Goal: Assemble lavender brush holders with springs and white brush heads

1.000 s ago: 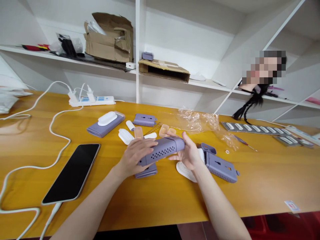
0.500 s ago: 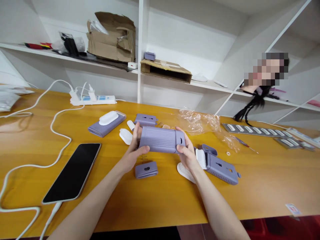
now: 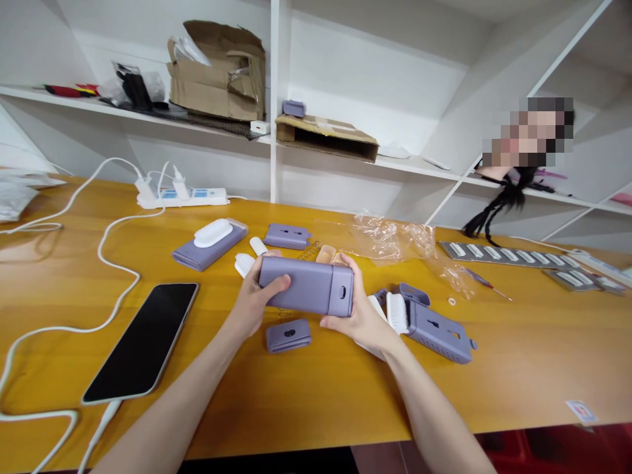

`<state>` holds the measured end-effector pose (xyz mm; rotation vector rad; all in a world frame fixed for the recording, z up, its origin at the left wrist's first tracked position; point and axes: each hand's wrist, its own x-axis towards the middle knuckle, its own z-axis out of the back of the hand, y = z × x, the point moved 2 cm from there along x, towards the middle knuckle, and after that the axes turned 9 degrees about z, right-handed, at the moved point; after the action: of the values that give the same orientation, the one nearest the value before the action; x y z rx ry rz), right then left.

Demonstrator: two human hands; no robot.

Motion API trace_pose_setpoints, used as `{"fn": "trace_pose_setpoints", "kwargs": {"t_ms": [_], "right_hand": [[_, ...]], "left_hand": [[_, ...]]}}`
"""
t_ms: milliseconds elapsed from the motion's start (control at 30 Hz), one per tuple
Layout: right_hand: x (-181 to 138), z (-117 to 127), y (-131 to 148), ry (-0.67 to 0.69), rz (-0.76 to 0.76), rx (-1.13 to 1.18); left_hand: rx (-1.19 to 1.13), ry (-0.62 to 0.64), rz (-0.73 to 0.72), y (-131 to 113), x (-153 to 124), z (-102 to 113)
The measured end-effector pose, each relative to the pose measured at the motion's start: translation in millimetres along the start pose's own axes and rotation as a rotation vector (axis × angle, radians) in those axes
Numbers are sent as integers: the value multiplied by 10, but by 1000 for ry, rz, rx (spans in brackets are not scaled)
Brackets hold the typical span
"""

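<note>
Firmly held: a lilac case in both hands over a wooden table

Through the head camera, the only view, I see my left hand [image 3: 254, 301] and right hand [image 3: 364, 317] holding a lilac case [image 3: 303, 285] between them, lifted clear of the table [image 3: 316, 401]. The case is a smooth, matte plastic block, oblong with rounded corners, lying nearly level. It has a seam near its right end and a small oval slot there. The left fingers are curled around its left end with the thumb pressed on the near face. The right hand cups the right end from below, with fingertips over the top edge.

Directly beneath the case, a small lilac cap [image 3: 289, 335] lies flat on the glossy, honey-coloured wood. Just beside the right hand rests a second case [image 3: 439, 331], its side dotted with holes, with a white bristle brush [image 3: 396, 312] at its near end. To the left lies a black, glassy phone [image 3: 141, 341] with a white cable [image 3: 111, 253] looping past it. Crinkled clear plastic wrap [image 3: 390, 238] sits farther back.
</note>
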<state>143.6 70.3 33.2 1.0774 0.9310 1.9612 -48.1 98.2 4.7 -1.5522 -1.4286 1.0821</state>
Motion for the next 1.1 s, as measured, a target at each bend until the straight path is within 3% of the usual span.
{"fn": "trace_pose_setpoints", "kwargs": {"t_ms": [233,533,667,833,967,1100], "right_hand": [[-15,-44,36,9,9,-32],[10,-38,70,-27,13,48],[32,-29,-1,-12,-18,166],[111,63,-163,-119,1,242],[168,138,-286,-190,-90,358],[174,192,-293,-254,-203,485]], "left_hand": [[53,-54,-111,59,-16,32],[55,-55,-118,13,-62,14],[60,-24,-87,-21,-26,-4],[38,28,-19,-78,-15,-11],[-67,93,131,-105,-31,1],[-132,235,172,-127,-44,0]]}}
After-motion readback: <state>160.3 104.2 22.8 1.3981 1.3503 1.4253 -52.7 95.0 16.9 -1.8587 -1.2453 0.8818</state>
